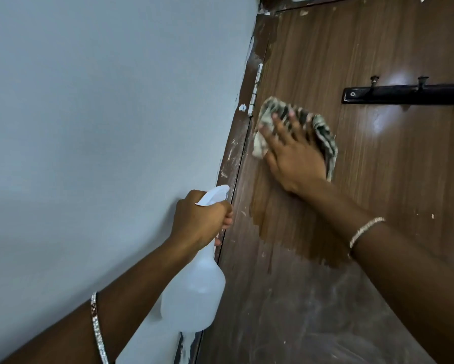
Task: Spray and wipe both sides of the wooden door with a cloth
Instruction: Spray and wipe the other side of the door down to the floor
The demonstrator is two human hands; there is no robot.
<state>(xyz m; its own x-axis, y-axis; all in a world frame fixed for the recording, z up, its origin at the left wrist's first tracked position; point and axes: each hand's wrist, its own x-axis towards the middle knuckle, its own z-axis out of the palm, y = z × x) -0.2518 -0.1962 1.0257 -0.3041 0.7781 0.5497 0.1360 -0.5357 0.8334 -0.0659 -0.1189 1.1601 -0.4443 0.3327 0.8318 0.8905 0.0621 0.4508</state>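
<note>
Meanwhile: bottle in one hand, cloth flat on the door

Leftmost, a pale blue-grey wall (89, 127) fills the view up to the door frame. Against it the left forearm rises, a sparkly bangle (97, 327) around it. The left hand (199, 219) is curled tight about the neck of a white spray bottle (194, 290); its fingers (227, 219) wrap the front below the white spray head, which pokes out above the knuckles toward the frame. The bottle body hangs below the fist. Its plastic is translucent and milky, and whether liquid is inside, or how much, cannot be told.

Just past those fingertips runs the brown door frame (233, 158), flecked with white paint, and up it a paint-smeared hinge (255, 88).

Next comes the wooden door (378, 166), brown with vertical grain. The right hand (291, 151) lies spread and nearly flat on it, palm pressing a crumpled dark-and-pale patterned cloth (323, 135) against the wood near the hinge side. The cloth shows beyond the fingertips and along the far side of the hand. Below the wrist the wood has a darker, wet-looking patch; lower still the surface is dull and streaked whitish. A thin bracelet (365, 229) circles the right wrist.

Farther right of the cloth, a black hook rail (404, 94) is screwed to the door, two small hooks standing up from it.
</note>
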